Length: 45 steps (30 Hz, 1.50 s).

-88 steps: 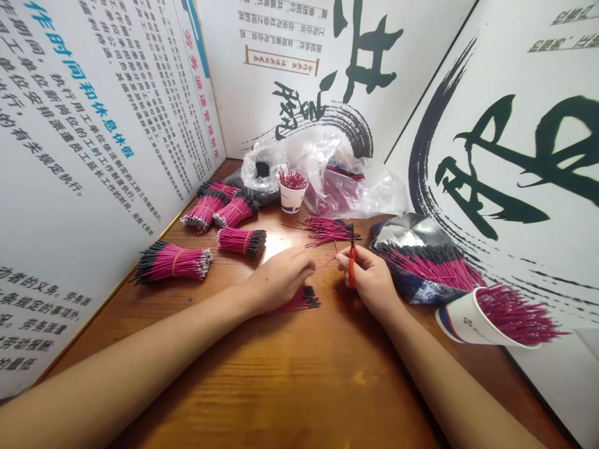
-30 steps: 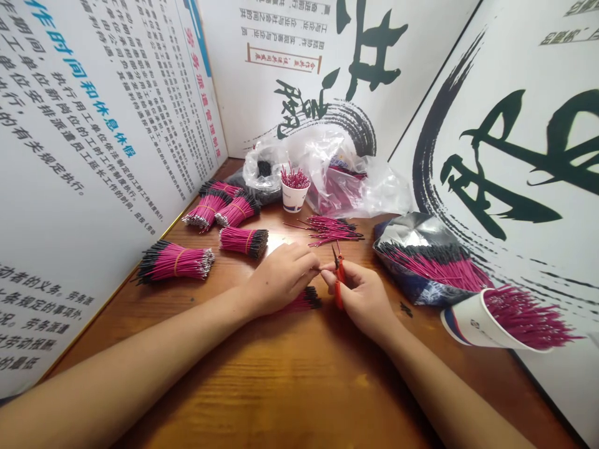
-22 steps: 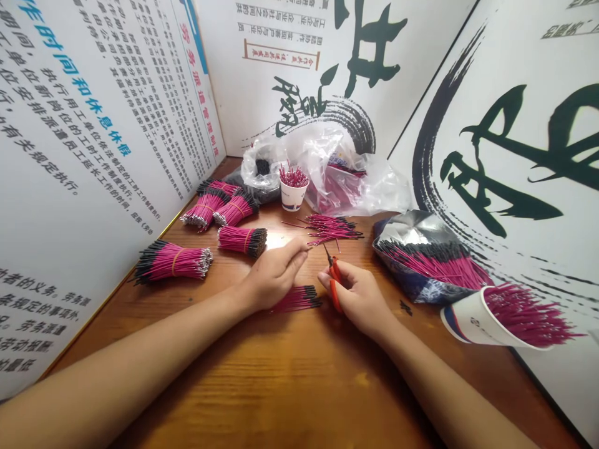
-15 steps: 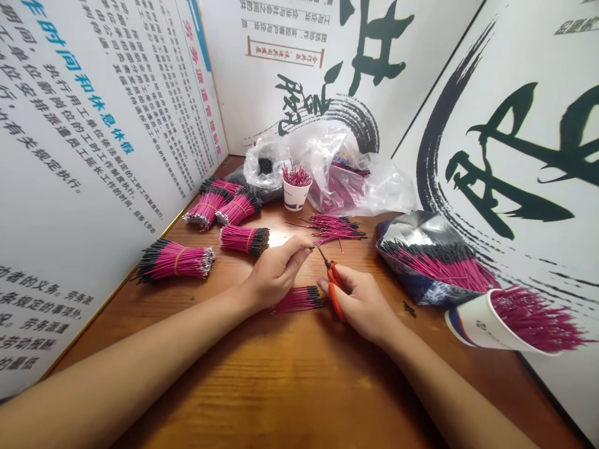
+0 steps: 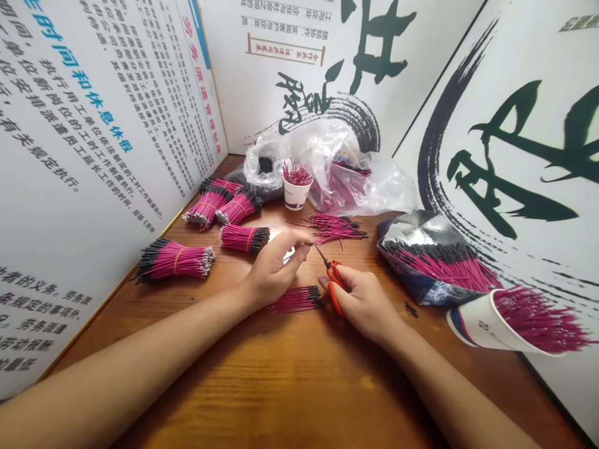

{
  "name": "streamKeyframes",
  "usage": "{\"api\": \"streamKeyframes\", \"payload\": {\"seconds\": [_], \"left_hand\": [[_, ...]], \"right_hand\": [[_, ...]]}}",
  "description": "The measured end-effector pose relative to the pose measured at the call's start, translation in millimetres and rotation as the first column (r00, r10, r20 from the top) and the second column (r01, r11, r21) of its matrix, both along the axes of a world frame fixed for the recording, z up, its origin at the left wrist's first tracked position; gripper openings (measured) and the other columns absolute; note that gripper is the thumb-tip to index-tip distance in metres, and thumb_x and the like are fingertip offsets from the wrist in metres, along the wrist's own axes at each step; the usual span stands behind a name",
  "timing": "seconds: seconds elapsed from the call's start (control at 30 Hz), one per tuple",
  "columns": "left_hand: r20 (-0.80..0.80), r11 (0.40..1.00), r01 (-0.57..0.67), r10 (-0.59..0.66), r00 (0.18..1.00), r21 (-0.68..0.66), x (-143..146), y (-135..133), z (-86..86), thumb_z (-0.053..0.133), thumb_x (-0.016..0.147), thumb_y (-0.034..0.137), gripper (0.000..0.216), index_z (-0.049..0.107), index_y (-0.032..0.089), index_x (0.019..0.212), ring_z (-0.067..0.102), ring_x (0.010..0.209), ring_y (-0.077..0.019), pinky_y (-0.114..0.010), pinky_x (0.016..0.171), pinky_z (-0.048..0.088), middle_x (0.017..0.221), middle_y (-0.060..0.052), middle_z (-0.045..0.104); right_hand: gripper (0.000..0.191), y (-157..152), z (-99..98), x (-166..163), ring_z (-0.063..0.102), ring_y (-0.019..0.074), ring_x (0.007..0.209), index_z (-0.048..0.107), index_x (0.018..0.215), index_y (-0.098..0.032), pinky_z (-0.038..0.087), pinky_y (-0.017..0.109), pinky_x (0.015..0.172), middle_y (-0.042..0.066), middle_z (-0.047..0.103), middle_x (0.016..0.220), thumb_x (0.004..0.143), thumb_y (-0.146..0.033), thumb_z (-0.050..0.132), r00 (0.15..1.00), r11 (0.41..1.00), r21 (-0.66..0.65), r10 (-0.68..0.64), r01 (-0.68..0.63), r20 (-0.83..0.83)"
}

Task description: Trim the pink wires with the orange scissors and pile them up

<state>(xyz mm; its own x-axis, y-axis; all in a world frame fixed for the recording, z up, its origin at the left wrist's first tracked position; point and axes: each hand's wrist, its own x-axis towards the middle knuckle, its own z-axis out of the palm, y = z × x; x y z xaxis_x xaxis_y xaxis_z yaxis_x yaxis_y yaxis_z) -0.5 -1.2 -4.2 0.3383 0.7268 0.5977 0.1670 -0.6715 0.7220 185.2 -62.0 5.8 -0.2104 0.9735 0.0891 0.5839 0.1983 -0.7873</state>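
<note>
My left hand (image 5: pixel 281 265) is closed in a pinch, thumb against forefinger, on a thin wire (image 5: pixel 311 244) of which only a dark end shows; the rest is hidden by the fingers. In my right hand (image 5: pixel 362 299) is a pair of scissors (image 5: pixel 335 280) with orange handles. Their narrow blades point up and left, with the tips close beside the pinched wire end. Under the hands, a loose row of magenta wires (image 5: pixel 297 300) with black ends lies on the wooden table (image 5: pixel 299 380). Behind the fingertips is a scattered pile of similar wires (image 5: pixel 334 227).
Banded wire bundles (image 5: pixel 175 259) lie at the left. A paper cup of wires (image 5: pixel 296 194) and clear plastic bags (image 5: pixel 369 187) stand at the back. At the right are an open foil bag of wires (image 5: pixel 433 265), a tipped paper cup (image 5: pixel 482 324) and small black pieces (image 5: pixel 410 309).
My left fingers have shifted slightly, with the thumb and forefinger now making a more open loop. The scissors stay almost in the same place near the fingertips.
</note>
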Motion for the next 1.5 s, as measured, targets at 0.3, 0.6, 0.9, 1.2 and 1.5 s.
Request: {"api": "streamKeyframes", "payload": {"seconds": [0.3, 0.6, 0.9, 1.2, 1.5], "left_hand": [[-0.016, 1.000, -0.001, 0.001, 1.000, 0.000, -0.2, -0.5, 0.4, 0.048, 0.095, 0.018, 0.011, 0.058, 0.019, 0.099, 0.059, 0.083, -0.0129, -0.027, 0.078, 0.047, 0.092, -0.002, 0.066], [-0.006, 1.000, -0.006, 0.006, 1.000, 0.011, -0.1, -0.7, -0.3, 0.049, 0.095, 0.018, 0.010, 0.059, 0.019, 0.098, 0.060, 0.083, -0.0135, -0.027, 0.078, 0.048, 0.091, -0.003, 0.066], [-0.018, 1.000, -0.012, 0.012, 1.000, 0.021, -0.3, -0.5, 0.7, 0.049, 0.095, 0.019, 0.010, 0.059, 0.019, 0.098, 0.059, 0.084, -0.0134, -0.027, 0.080, 0.048, 0.092, -0.003, 0.066], [-0.035, 0.999, -0.026, 0.028, 0.999, 0.031, -0.1, -1.2, 1.3, 0.048, 0.096, 0.020, 0.011, 0.059, 0.019, 0.098, 0.060, 0.085, -0.0144, -0.028, 0.080, 0.048, 0.093, -0.003, 0.067], [-0.040, 0.999, -0.025, 0.027, 0.999, 0.044, -0.2, -0.9, 2.0, 0.048, 0.095, 0.018, 0.011, 0.058, 0.019, 0.097, 0.060, 0.088, -0.0139, -0.026, 0.081, 0.047, 0.097, -0.004, 0.067]], "right_hand": [[0.036, -0.4, 0.4, -1.3, 0.040, 0.0095, 0.051, 0.041, 0.062, -0.020, 0.028, 0.022, 0.050, -0.006, 0.044, 0.054, 0.094, -0.034, 0.052, 1.000, 1.000, -0.018, -0.001, 0.001, -0.013], [0.036, -0.4, 1.6, -0.4, 0.042, 0.0099, 0.051, 0.042, 0.062, -0.020, 0.029, 0.023, 0.051, -0.005, 0.046, 0.054, 0.093, -0.035, 0.052, 1.000, 0.999, -0.048, 0.006, -0.008, -0.026], [0.035, -0.6, 2.4, 0.2, 0.042, 0.0099, 0.052, 0.040, 0.062, -0.020, 0.029, 0.023, 0.051, -0.006, 0.045, 0.054, 0.094, -0.031, 0.051, 1.000, 0.999, -0.046, 0.020, -0.021, -0.023], [0.033, -1.3, 1.0, -0.8, 0.043, 0.0110, 0.053, 0.039, 0.063, -0.021, 0.029, 0.024, 0.052, -0.005, 0.047, 0.057, 0.092, -0.027, 0.052, 1.000, 1.000, -0.011, -0.001, 0.001, 0.017], [0.038, -3.0, 4.1, -0.9, 0.042, 0.0107, 0.053, 0.040, 0.062, -0.020, 0.028, 0.024, 0.052, -0.005, 0.046, 0.054, 0.095, -0.035, 0.051, 1.000, 1.000, -0.025, 0.004, -0.003, 0.030]]}}
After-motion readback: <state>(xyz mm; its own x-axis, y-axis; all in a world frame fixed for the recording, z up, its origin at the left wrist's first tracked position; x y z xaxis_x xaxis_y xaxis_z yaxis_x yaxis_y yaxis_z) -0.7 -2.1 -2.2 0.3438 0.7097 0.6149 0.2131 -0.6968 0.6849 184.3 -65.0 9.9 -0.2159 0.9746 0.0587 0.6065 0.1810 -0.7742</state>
